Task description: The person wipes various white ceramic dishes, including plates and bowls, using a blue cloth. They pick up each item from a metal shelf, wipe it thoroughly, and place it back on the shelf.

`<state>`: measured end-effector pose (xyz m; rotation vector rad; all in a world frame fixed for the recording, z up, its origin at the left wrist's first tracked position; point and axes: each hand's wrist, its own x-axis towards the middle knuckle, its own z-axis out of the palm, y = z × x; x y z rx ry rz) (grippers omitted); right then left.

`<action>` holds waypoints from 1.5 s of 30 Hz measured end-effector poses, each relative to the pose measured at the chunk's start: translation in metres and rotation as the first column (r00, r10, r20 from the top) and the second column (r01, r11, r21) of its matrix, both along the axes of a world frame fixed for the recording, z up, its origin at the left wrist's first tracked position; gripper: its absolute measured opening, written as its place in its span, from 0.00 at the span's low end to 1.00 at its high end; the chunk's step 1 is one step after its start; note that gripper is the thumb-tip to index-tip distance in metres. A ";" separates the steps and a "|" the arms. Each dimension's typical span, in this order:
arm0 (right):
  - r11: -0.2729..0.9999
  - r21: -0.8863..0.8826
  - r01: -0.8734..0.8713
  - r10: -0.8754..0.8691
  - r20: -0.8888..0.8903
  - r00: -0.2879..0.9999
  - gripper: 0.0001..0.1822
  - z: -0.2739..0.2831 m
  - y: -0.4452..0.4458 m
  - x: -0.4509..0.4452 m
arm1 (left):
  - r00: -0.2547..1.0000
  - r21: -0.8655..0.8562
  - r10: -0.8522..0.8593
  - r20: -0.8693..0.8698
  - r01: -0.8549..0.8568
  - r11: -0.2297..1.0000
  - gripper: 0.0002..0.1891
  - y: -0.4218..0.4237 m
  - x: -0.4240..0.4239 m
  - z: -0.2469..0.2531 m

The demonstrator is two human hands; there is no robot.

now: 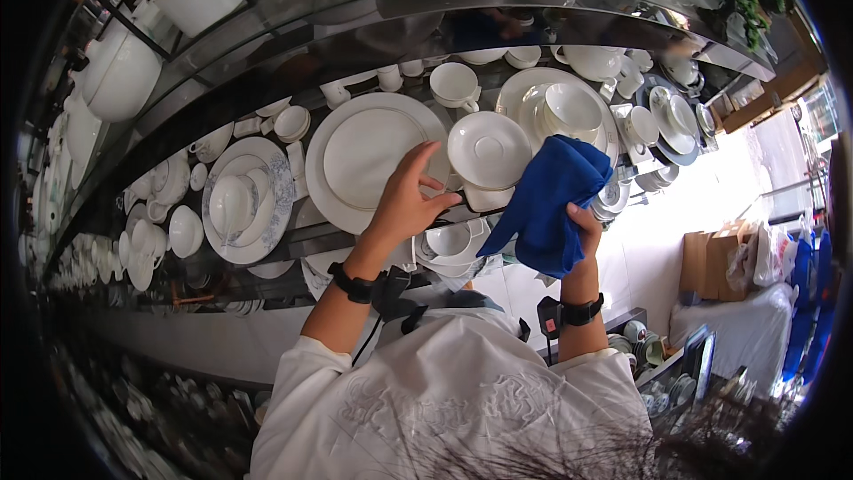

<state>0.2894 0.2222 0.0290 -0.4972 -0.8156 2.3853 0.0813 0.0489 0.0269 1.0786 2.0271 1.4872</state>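
My right hand (584, 230) grips a blue cloth (550, 203), which hangs in folds in front of a white bowl (573, 109) standing on stacked plates. My left hand (414, 197) is empty, thumb and fingers apart, over the lower right rim of a large white plate (321, 173). A smaller gold-rimmed plate (373, 150) lies on that large plate. Between my hands sits a white saucer (488, 150) with a ring at its centre, its right rim close to the cloth. Behind it stands a white cup (454, 85) with a handle.
Above the crockery runs a dark-edged glass shelf (413, 27) holding white pots. A blue-patterned plate (283, 200) with bowls lies left, beside several teapots and cups. Below the near edge are a square-rimmed cup (448, 240) and plates. Cardboard boxes (713, 263) stand at the right.
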 end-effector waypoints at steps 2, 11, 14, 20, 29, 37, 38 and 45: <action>0.995 -0.053 -0.080 0.079 -0.014 0.997 0.37 -0.007 0.010 -0.002 | 0.999 -0.059 0.006 -0.032 -0.008 0.998 0.41 0.015 0.008 -0.002; 0.986 -0.032 -0.165 0.167 0.085 0.982 0.40 -0.008 0.020 -0.001 | 0.983 0.091 0.108 -0.149 -0.095 0.991 0.29 0.031 0.020 -0.021; 0.983 0.049 -0.180 0.175 0.088 0.981 0.40 0.009 0.012 -0.004 | 0.979 0.079 0.118 -0.167 -0.106 0.991 0.27 0.026 0.020 -0.015; 0.943 0.191 -0.274 0.256 0.110 0.960 0.40 0.028 -0.021 -0.031 | 0.882 0.163 0.232 -0.411 -0.179 0.970 0.29 -0.021 -0.002 -0.003; 0.901 0.110 -0.421 0.388 0.235 0.891 0.37 0.013 -0.084 -0.113 | 0.800 0.020 0.285 -0.528 -0.324 0.946 0.27 -0.102 -0.065 -0.033; 0.893 0.085 -0.442 0.393 0.329 0.859 0.32 0.001 -0.098 -0.133 | 0.802 -0.105 0.225 -0.553 -0.335 0.936 0.26 -0.109 -0.080 -0.046; 0.898 0.078 -0.433 0.386 0.336 0.859 0.32 0.002 -0.099 -0.134 | 0.797 -0.122 0.211 -0.566 -0.334 0.935 0.27 -0.108 -0.080 -0.046; 0.885 0.102 -0.454 0.393 0.361 0.846 0.33 0.001 -0.097 -0.139 | 0.776 -0.178 0.216 -0.592 -0.388 0.904 0.25 -0.105 -0.073 -0.042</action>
